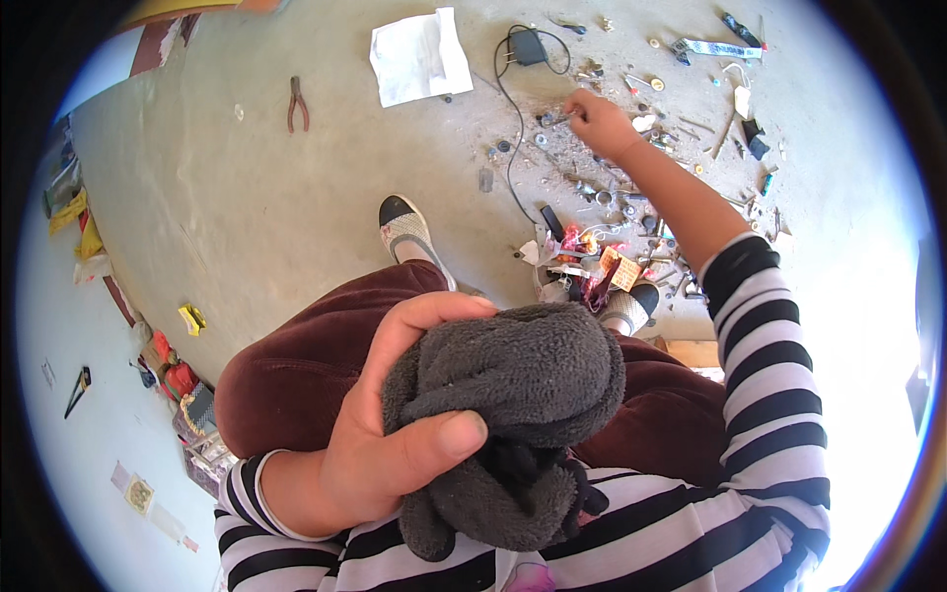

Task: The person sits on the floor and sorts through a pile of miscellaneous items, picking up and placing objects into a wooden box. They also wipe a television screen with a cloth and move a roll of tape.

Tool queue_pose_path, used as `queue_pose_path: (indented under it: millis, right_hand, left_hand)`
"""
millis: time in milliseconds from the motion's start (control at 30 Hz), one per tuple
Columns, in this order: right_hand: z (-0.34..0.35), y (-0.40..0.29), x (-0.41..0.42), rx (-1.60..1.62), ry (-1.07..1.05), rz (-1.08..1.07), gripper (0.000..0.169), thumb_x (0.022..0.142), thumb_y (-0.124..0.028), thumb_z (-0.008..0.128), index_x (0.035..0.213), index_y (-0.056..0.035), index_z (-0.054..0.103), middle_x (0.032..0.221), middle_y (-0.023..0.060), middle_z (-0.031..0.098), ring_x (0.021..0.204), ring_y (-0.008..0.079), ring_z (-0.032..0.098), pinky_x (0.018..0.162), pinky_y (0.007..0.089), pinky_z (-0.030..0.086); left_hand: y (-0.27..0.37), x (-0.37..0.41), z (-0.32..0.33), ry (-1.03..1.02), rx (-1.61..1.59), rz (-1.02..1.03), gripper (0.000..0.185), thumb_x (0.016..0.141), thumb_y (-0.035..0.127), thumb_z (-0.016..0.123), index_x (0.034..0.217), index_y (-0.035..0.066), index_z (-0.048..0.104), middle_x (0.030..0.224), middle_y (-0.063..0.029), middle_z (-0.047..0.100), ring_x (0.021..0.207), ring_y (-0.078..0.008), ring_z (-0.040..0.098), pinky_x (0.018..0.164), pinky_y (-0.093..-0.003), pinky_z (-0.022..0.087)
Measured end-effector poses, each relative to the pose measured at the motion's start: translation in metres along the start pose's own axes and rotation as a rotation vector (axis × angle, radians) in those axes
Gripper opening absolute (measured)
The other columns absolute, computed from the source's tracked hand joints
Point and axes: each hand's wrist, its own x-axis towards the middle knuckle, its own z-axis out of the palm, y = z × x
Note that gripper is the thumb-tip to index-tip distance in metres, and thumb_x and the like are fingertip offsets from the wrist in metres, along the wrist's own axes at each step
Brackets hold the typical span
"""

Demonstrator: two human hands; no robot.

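Observation:
My left hand [399, 414] grips a bunched dark grey fluffy cloth [525, 370] above my lap, thumb on the near side and fingers behind it. My right hand [601, 126] reaches out over the concrete floor with its fingers curled, at the edge of a spread of small odds and ends and debris. Whether anything is between those fingers cannot be made out. Just beyond that hand lies a black plug-in power adapter [527, 47] with its cable looping down the floor. A crumpled sheet of white paper [420, 59] lies left of the adapter.
Red-handled pliers [297, 107] lie farther left on the floor. A patterned strap [718, 49] is at the upper right. Colourful scraps and an orange card [620, 268] are heaped beside my right shoe [629, 309]. Bags and a red bundle [180, 379] stand along the left wall.

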Motion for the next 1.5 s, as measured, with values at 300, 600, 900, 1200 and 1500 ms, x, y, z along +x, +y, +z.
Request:
queue_pose_path:
  millis: [300, 600, 900, 1200, 1500]
  right_hand:
    - [0.017, -0.056, 0.002, -0.272, -0.199, -0.240, 0.017, 0.086, -0.022, 0.051, 0.092, -0.0077, 0.058, 0.089, 0.0125, 0.064, 0.082, 0.0275, 0.062, 0.065, 0.0384, 0.050]
    - [0.070, -0.078, 0.020, -0.633, -0.424, -0.147, 0.021, 0.085, -0.013, 0.048, 0.103, -0.0084, 0.058, 0.097, 0.0181, 0.064, 0.091, 0.0345, 0.063, 0.074, 0.0444, 0.050]
    - [0.018, -0.058, -0.013, 0.423, -0.178, 0.217, 0.023, 0.086, -0.025, 0.061, 0.099, -0.0062, 0.058, 0.073, 0.0031, 0.058, 0.071, 0.0141, 0.055, 0.063, 0.0292, 0.044]
    - [-0.054, -0.089, -0.054, 1.148, 0.025, 0.428, 0.014, 0.088, -0.017, 0.057, 0.098, -0.0070, 0.055, 0.066, -0.0044, 0.046, 0.046, 0.0032, 0.030, 0.040, 0.0186, 0.022]
    - [-0.077, -0.090, -0.058, 1.396, 0.183, 0.401, 0.010, 0.086, -0.017, 0.063, 0.087, -0.0106, 0.056, 0.066, -0.0036, 0.048, 0.045, 0.0032, 0.029, 0.038, 0.0190, 0.021]
  left_hand:
    - [0.003, -0.005, -0.001, -0.023, -0.060, 0.011, 0.061, 0.084, 0.013, 0.064, 0.132, 0.004, 0.027, 0.125, -0.0125, 0.045, 0.114, -0.0192, 0.049, 0.098, -0.0340, 0.039]
    - [0.009, -0.010, -0.008, -0.035, -0.089, 0.029, 0.061, 0.083, 0.010, 0.064, 0.131, 0.003, 0.027, 0.128, -0.0147, 0.043, 0.118, -0.0216, 0.047, 0.100, -0.0362, 0.037]
    - [0.012, -0.017, -0.014, -0.029, -0.094, 0.030, 0.064, 0.082, 0.013, 0.064, 0.131, 0.002, 0.025, 0.129, -0.0165, 0.043, 0.118, -0.0234, 0.047, 0.101, -0.0381, 0.038]
    - [0.008, -0.011, -0.009, 0.015, -0.009, -0.004, 0.063, 0.082, 0.017, 0.064, 0.131, 0.003, 0.026, 0.128, -0.0176, 0.044, 0.117, -0.0249, 0.049, 0.099, -0.0392, 0.039]
    - [0.002, -0.004, 0.016, 0.155, 0.087, -0.052, 0.074, 0.076, 0.033, 0.068, 0.130, 0.004, 0.027, 0.123, -0.0199, 0.047, 0.112, -0.0292, 0.052, 0.097, -0.0396, 0.043]
